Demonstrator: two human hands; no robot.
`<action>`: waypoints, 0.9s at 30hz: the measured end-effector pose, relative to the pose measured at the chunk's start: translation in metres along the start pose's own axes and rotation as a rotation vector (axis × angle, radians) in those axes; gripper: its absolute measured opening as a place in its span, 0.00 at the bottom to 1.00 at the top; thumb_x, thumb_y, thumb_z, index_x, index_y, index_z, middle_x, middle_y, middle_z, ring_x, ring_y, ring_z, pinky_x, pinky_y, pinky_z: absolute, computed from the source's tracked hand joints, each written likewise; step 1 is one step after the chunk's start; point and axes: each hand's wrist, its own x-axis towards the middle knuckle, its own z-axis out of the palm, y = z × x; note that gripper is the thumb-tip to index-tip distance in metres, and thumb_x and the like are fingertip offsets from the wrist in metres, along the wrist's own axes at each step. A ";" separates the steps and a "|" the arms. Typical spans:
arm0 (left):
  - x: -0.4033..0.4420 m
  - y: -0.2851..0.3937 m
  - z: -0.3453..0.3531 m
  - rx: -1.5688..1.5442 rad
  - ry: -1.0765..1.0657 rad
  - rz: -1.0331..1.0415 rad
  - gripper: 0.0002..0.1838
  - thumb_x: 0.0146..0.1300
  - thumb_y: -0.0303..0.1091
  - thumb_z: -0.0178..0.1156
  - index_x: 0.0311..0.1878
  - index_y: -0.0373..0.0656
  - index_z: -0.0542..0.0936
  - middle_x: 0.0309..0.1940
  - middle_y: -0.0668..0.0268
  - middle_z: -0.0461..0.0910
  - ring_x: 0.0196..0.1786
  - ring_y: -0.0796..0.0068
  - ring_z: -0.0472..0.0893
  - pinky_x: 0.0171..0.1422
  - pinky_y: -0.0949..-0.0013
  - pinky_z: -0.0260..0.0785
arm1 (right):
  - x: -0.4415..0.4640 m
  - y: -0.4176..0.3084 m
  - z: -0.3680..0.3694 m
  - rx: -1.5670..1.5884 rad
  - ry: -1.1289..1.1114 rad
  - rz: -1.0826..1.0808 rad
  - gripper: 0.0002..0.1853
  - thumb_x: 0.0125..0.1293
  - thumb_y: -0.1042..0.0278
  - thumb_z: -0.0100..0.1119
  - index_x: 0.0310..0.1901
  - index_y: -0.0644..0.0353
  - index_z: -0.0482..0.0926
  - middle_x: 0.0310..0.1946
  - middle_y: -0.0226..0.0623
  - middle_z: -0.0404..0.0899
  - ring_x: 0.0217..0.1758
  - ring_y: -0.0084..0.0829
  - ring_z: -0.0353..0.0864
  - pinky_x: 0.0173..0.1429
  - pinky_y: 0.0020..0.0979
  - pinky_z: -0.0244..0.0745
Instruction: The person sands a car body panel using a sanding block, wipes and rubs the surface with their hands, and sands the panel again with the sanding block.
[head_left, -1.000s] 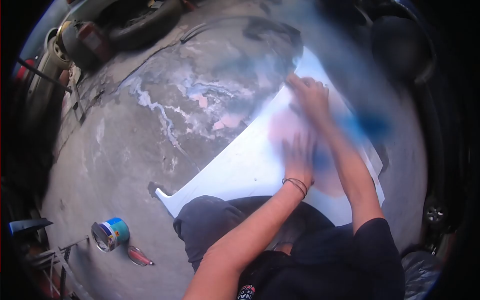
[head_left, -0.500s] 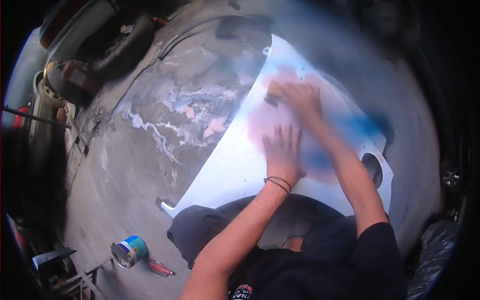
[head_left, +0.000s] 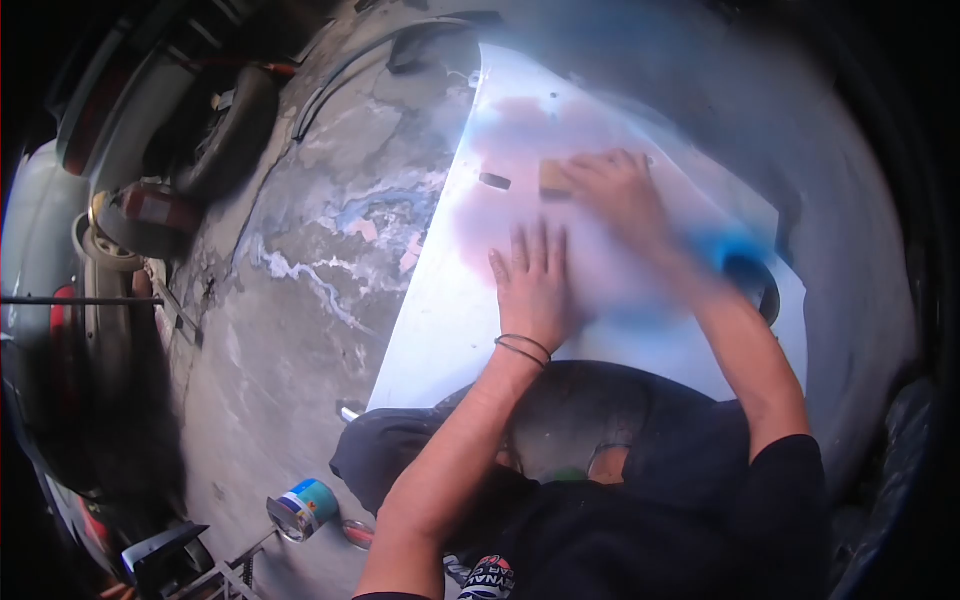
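Note:
A white car fender (head_left: 425,340) with pinkish patches and blue tinges lies in front of my knees. My right hand (head_left: 615,185) grips a yellowish-brown sanding block (head_left: 556,180) against the pink area; that hand is slightly blurred. To the block's left is a small dark rectangular slot (head_left: 495,181) in the panel. My left hand (head_left: 535,285) rests flat on the panel nearer to me, fingers spread, holding nothing. Two thin dark bands circle my left wrist.
A blue-labelled can (head_left: 308,506) stands on the concrete floor (head_left: 260,400) at lower left, with a red object (head_left: 358,534) beside it. Tyres (head_left: 235,130) and car parts line the left side. A dark curved strip (head_left: 345,75) lies beyond.
The sanding block has moved right, away from the dark slot, which now shows fully. My left hand stays flat on the panel. The camera view has shifted.

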 end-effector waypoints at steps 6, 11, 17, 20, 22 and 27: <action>0.000 -0.002 0.002 0.024 -0.024 0.065 0.69 0.48 0.59 0.81 0.88 0.40 0.55 0.88 0.49 0.55 0.89 0.38 0.51 0.85 0.23 0.46 | -0.020 0.015 -0.011 -0.092 -0.064 -0.047 0.22 0.74 0.62 0.61 0.68 0.48 0.85 0.69 0.33 0.82 0.69 0.43 0.77 0.75 0.55 0.64; 0.001 0.000 -0.001 0.025 -0.062 0.072 0.70 0.53 0.57 0.82 0.86 0.30 0.49 0.86 0.35 0.52 0.88 0.28 0.51 0.83 0.23 0.48 | 0.035 0.027 0.052 -0.036 0.122 -0.007 0.21 0.72 0.60 0.64 0.65 0.47 0.86 0.67 0.33 0.84 0.64 0.46 0.79 0.74 0.54 0.66; 0.005 0.000 -0.001 0.057 -0.054 0.093 0.68 0.55 0.59 0.80 0.85 0.28 0.52 0.86 0.34 0.53 0.87 0.27 0.52 0.84 0.25 0.48 | -0.060 0.041 -0.012 0.081 -0.005 -0.172 0.23 0.72 0.58 0.65 0.68 0.45 0.83 0.66 0.31 0.84 0.64 0.45 0.79 0.69 0.55 0.70; 0.006 0.001 -0.001 0.092 -0.050 0.103 0.66 0.55 0.58 0.79 0.85 0.28 0.53 0.86 0.33 0.52 0.87 0.27 0.52 0.84 0.25 0.48 | -0.030 0.040 0.019 -0.085 0.028 -0.134 0.24 0.73 0.55 0.64 0.68 0.45 0.83 0.68 0.30 0.83 0.66 0.44 0.77 0.71 0.55 0.67; 0.007 0.002 -0.002 0.095 -0.069 0.094 0.66 0.56 0.58 0.79 0.85 0.28 0.53 0.86 0.33 0.52 0.87 0.27 0.52 0.85 0.25 0.48 | 0.018 0.043 0.046 -0.108 0.074 -0.104 0.23 0.73 0.54 0.63 0.68 0.45 0.83 0.69 0.30 0.82 0.67 0.44 0.76 0.73 0.54 0.65; 0.004 0.003 -0.001 0.089 -0.083 0.069 0.68 0.56 0.58 0.79 0.86 0.28 0.50 0.86 0.33 0.51 0.88 0.28 0.51 0.85 0.26 0.48 | 0.001 0.055 0.021 -0.148 0.056 -0.141 0.19 0.74 0.54 0.60 0.64 0.40 0.85 0.62 0.25 0.84 0.66 0.38 0.79 0.72 0.49 0.66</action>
